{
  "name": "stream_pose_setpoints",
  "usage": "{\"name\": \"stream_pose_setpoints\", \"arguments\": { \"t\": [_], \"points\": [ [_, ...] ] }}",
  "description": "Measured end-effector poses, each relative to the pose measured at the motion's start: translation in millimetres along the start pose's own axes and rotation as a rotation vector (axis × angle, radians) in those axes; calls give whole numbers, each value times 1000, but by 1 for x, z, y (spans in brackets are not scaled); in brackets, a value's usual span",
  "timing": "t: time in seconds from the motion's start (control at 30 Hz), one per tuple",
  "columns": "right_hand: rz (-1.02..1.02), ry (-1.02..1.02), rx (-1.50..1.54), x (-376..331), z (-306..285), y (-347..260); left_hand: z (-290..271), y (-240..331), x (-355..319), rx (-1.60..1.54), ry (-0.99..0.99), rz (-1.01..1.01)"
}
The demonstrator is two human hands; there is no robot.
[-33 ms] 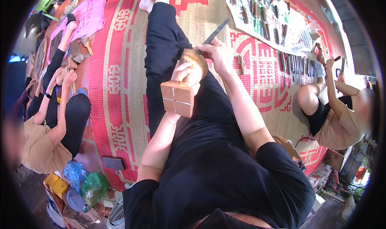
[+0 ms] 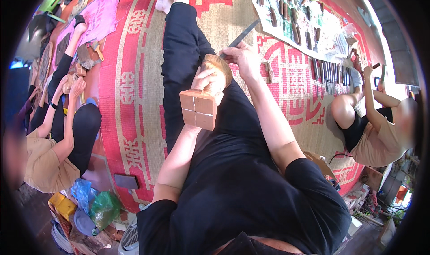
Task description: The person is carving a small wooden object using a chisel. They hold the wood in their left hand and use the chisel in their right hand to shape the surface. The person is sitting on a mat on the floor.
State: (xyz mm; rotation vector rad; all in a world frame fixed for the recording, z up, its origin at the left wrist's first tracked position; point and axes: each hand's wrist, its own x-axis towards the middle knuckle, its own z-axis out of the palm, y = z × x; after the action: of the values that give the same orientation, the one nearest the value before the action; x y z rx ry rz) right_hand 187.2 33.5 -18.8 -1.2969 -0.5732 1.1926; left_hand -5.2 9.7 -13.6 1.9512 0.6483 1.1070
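Note:
My left hand is wrapped round the narrow waist of a carved wooden piece, holding it over my lap. Its square block end faces me and bears white lines crossing in the middle; the rounded end points away. In my right hand is a long, flat, dark metal file, gripped between thumb and fingers. The file slants up and to the right, its near end against or very close to the rounded end's right side. Fingers hide part of the waist, and the exact contact is hard to make out.
I sit on a red and straw-coloured mat. A white sheet with several wooden-handled tools lies at the far right, a row of slim tools nearer. People work on both sides. A dark flat block and plastic bags lie at left.
The file and my right hand have shifted very slightly up and to the right. My left hand and the wooden piece have hardly moved.

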Motion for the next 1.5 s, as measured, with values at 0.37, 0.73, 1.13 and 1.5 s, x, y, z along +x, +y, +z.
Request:
{"name": "stream_pose_setpoints", "arguments": {
  "t": [0.37,0.73,1.13,1.5],
  "points": [
    [-7,-49,-58,-9,12,-11,-1,-3,-3,12,4,-10],
    [-21,-73,-97,-8,11,-9,0,2,-3,-12,20,-68],
    [-23,-88,-129,-9,12,-12,-2,-6,-3,1,-22,5],
    [-37,-83,-108,-5,15,-18,-3,1,-2,-28,2,-23]
  ]
}}
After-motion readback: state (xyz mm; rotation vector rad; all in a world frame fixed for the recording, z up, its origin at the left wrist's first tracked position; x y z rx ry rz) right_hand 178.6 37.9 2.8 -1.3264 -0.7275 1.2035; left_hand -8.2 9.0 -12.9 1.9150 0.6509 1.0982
